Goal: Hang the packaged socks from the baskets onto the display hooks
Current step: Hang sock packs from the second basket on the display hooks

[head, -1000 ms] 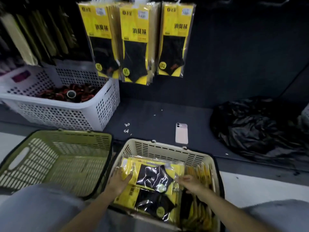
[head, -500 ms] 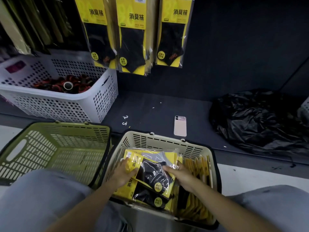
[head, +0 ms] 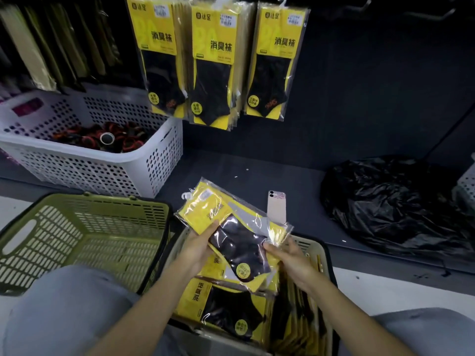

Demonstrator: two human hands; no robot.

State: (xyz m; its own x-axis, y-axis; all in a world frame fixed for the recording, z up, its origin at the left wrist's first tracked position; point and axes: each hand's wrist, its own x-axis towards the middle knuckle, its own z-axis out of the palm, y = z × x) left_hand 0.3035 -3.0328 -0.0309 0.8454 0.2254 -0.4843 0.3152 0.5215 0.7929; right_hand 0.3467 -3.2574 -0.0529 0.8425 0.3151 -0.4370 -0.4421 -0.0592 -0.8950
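Change: a second ago the held sock packs (head: 231,227) lay flat inside the beige basket (head: 321,249). Now they are lifted clear above its rim, and the view has tipped up toward the wall.
Held packs: a small bundle, tilted. Its white hanger tab (head: 185,196) points up and away from the person, toward the display.
Left hand (head: 198,249): grips the bundle's left edge, with the thumb pressed on the front and the fingers hidden behind.
Right hand (head: 290,255): appears to pinch the clear wrapper at the bundle's lower right corner, though glare makes the fingertip contact hard to read.
Still in the basket: more packs (head: 223,309), some flat and some standing on edge along the right wall.
Display: three rows of hung packs (head: 213,65) straight ahead, with dark wall to their right.
Nearby: green basket (head: 84,235) to the left, white basket (head: 102,170) behind it, phone (head: 276,206) and black bag (head: 393,201) on the ledge.
Meaning: pick-up looks done; the next step is to carry the bundle up and thread the tab onto a hook.
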